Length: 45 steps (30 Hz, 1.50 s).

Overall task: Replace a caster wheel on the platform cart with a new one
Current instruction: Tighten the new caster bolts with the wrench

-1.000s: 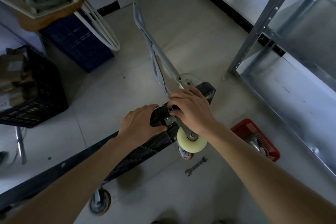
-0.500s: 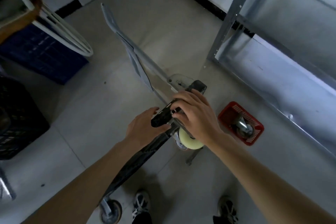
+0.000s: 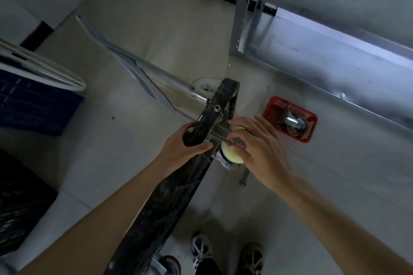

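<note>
The black platform cart (image 3: 169,203) stands on its edge, running from bottom centre up to the middle. My left hand (image 3: 183,145) grips the cart's upper edge near its corner. My right hand (image 3: 257,147) is closed around the caster with the pale cream wheel (image 3: 230,154), holding its metal bracket against the cart's underside. The cart's folded grey handle (image 3: 143,69) lies on the floor beyond. A second caster (image 3: 292,120) lies in a red basket (image 3: 271,110) to the right.
A wrench (image 3: 244,177) lies on the floor below my right hand. A metal shelving rack (image 3: 243,11) fills the upper right. A blue crate (image 3: 33,109) and a dark crate (image 3: 20,203) are at left. My shoes (image 3: 201,250) are at the bottom.
The view has tilted down and closer, so my shoes and the red basket show more. My right hand has slid from the cart's edge down onto the cream-wheeled caster; my left hand keeps its grip.
</note>
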Each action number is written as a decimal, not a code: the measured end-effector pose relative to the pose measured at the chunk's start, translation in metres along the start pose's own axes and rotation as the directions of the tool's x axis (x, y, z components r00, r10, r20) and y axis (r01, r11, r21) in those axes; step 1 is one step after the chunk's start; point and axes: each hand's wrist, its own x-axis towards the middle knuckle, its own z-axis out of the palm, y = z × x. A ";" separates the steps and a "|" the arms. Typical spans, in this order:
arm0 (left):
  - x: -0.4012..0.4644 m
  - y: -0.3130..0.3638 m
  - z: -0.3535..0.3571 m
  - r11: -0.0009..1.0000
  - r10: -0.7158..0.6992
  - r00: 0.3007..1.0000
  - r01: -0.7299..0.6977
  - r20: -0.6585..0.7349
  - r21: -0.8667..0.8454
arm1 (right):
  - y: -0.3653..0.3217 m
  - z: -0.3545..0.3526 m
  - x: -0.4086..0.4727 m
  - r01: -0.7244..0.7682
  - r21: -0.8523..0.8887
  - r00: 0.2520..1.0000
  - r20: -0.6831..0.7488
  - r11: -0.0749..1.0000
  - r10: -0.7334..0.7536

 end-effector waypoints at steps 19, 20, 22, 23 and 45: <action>0.005 -0.006 -0.011 0.942 0.053 0.980 0.014 0.190 -0.335 | -0.023 0.015 -0.033 -0.097 0.001 0.995 -0.001 0.995 0.097; 0.005 -0.007 -0.012 0.944 0.047 0.981 0.018 0.189 -0.330 | -0.025 0.019 -0.035 -0.106 0.012 0.994 -0.023 0.994 0.106; 0.007 -0.009 -0.013 0.948 0.048 0.982 0.013 0.182 -0.318 | -0.031 0.026 -0.042 -0.115 0.035 0.991 -0.067 0.993 0.117; 0.007 -0.009 -0.013 0.949 0.051 0.982 0.008 0.181 -0.314 | -0.034 0.030 -0.045 -0.119 0.039 0.989 -0.079 0.992 0.122; 0.008 -0.002 -0.010 0.960 0.050 0.985 -0.002 0.164 -0.280 | -0.052 0.082 -0.081 -0.284 0.197 0.957 0.124 0.938 0.264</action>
